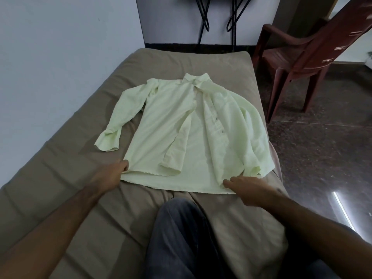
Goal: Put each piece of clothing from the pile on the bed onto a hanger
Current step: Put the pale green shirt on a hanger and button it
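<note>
A pale green long-sleeved shirt [181, 125] lies spread flat on the bed [60, 168], collar toward the far end and front unbuttoned. My left hand [109, 175] pinches the left corner of its hem. My right hand [246, 187] grips the hem at the right front edge. Black wire hangers [203, 16] hang at the wall beyond the far end of the bed.
My knee in dark jeans [181, 228] rests on the bed below the shirt. A brown plastic chair [306, 53] stands on the dark floor to the right of the bed. A white wall runs along the bed's left side.
</note>
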